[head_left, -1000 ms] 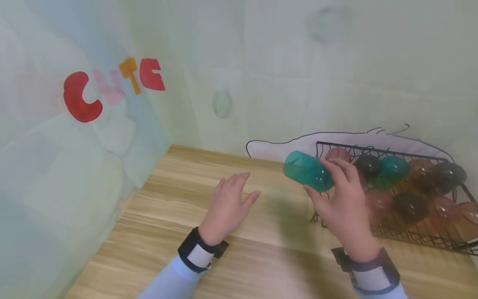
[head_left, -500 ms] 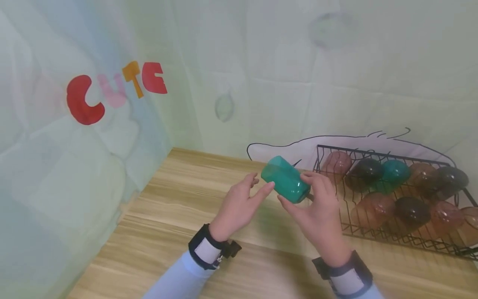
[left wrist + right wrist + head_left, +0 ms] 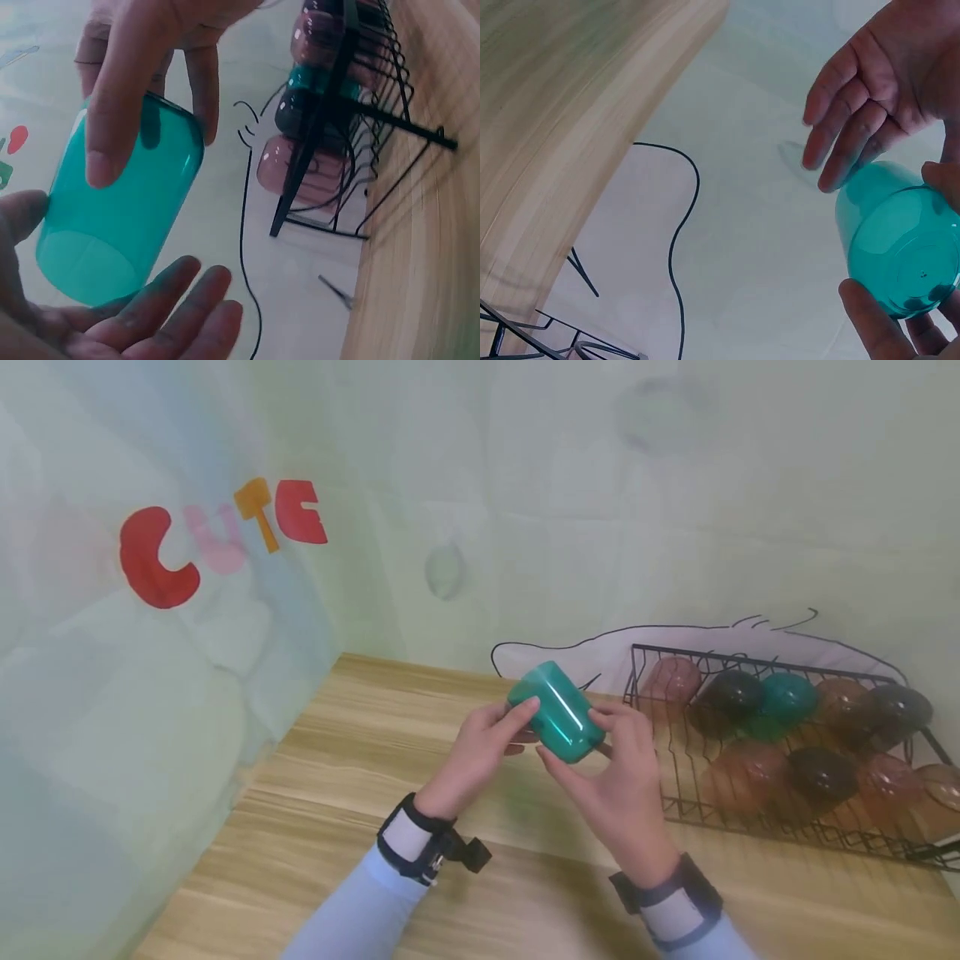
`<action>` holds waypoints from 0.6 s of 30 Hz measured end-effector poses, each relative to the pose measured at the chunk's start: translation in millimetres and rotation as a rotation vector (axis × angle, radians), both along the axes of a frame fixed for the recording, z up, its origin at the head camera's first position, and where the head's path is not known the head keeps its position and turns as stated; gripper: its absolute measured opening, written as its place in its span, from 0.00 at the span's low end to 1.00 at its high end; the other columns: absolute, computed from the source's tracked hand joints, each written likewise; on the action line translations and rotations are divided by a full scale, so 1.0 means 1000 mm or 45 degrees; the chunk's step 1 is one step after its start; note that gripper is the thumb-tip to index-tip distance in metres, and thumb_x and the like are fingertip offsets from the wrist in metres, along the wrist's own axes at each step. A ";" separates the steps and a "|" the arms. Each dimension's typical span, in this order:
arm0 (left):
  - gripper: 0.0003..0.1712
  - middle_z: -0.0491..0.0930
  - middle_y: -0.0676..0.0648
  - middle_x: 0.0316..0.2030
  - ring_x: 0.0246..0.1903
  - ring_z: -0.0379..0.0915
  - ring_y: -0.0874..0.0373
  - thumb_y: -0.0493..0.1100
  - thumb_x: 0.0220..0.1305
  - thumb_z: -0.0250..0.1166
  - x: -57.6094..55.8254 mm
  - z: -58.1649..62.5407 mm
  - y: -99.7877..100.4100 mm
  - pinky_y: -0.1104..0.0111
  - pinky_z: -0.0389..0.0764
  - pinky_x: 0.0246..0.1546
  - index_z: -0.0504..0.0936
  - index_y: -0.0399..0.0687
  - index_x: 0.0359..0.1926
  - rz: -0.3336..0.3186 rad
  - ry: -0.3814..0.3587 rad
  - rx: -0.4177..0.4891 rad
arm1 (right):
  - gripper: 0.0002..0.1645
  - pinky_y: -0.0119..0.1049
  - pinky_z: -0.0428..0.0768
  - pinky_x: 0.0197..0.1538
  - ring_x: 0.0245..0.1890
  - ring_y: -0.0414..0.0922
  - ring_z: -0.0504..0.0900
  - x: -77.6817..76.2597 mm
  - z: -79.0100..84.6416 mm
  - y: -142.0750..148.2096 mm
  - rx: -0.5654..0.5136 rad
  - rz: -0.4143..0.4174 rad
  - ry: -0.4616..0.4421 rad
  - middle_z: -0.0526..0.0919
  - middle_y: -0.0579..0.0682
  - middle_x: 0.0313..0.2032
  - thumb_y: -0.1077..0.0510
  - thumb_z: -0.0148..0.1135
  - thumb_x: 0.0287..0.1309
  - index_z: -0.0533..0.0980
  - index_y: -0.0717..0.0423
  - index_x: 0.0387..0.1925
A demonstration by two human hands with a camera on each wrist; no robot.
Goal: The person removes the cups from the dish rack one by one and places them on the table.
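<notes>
A translucent teal cup (image 3: 558, 714) is held tilted above the wooden table by both hands. My right hand (image 3: 626, 785) grips it near the base, thumb and fingers on opposite sides. At the rim end, my left hand (image 3: 468, 756) pinches the cup, its thumb on the near wall and its other fingers beyond. The left wrist view shows the open mouth of the cup (image 3: 112, 202) facing the left palm, with several left fingers extended past the rim. From the right wrist, the round base of the cup (image 3: 911, 255) shows, and the cup looks empty.
A black wire rack (image 3: 765, 663) stands at the right against the back wall. It holds several upturned cups, among them a pink one (image 3: 675, 678), a dark grey one (image 3: 735, 693) and a teal one (image 3: 787, 693). Printed cloth (image 3: 540, 510) covers the walls behind the table (image 3: 315, 827).
The right hand has carried the teal cup leftward, away from the rack. My left hand has moved in from apart and now pinches the rim end.
</notes>
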State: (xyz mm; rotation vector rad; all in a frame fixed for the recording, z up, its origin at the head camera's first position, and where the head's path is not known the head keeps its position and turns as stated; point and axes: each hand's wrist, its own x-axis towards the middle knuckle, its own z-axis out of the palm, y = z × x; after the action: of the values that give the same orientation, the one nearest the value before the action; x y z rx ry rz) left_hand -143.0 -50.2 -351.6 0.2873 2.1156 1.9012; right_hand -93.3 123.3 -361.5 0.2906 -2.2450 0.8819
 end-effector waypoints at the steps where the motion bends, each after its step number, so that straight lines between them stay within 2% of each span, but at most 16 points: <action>1: 0.35 0.82 0.49 0.45 0.45 0.80 0.55 0.70 0.58 0.55 0.000 0.000 0.000 0.60 0.80 0.50 0.76 0.49 0.52 -0.009 -0.022 0.063 | 0.41 0.37 0.84 0.44 0.55 0.45 0.72 0.000 0.000 0.000 0.011 -0.002 -0.005 0.71 0.56 0.53 0.45 0.77 0.36 0.69 0.61 0.49; 6: 0.35 0.79 0.45 0.51 0.49 0.79 0.51 0.64 0.58 0.60 -0.001 0.000 0.001 0.61 0.80 0.49 0.71 0.44 0.58 -0.052 -0.118 0.307 | 0.40 0.37 0.82 0.50 0.55 0.46 0.71 -0.001 -0.002 -0.001 0.084 -0.007 -0.024 0.72 0.55 0.53 0.44 0.75 0.37 0.69 0.60 0.49; 9: 0.36 0.77 0.44 0.53 0.50 0.79 0.51 0.61 0.57 0.63 -0.001 0.001 0.001 0.61 0.81 0.48 0.69 0.45 0.60 -0.037 -0.137 0.356 | 0.39 0.36 0.82 0.50 0.54 0.46 0.73 -0.001 -0.003 -0.002 0.103 0.014 -0.034 0.73 0.56 0.52 0.44 0.75 0.38 0.69 0.60 0.48; 14: 0.34 0.78 0.44 0.52 0.49 0.79 0.51 0.58 0.53 0.68 -0.002 0.001 0.000 0.59 0.82 0.47 0.70 0.49 0.57 0.050 -0.091 0.333 | 0.35 0.35 0.81 0.51 0.52 0.44 0.76 -0.002 -0.004 0.000 0.123 0.067 -0.060 0.74 0.54 0.51 0.44 0.73 0.41 0.71 0.58 0.49; 18: 0.37 0.78 0.47 0.50 0.48 0.79 0.54 0.60 0.48 0.71 -0.004 -0.002 -0.002 0.60 0.82 0.46 0.70 0.52 0.56 0.171 0.019 0.176 | 0.30 0.38 0.80 0.52 0.51 0.42 0.76 -0.003 -0.005 0.001 0.216 0.091 -0.107 0.76 0.48 0.51 0.44 0.70 0.46 0.74 0.54 0.49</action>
State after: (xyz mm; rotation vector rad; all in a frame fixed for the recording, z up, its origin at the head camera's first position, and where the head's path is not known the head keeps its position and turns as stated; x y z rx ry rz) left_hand -147.0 -52.5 -354.0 0.1922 2.0640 2.1325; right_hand -96.4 124.4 -366.4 0.4210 -2.4053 0.7538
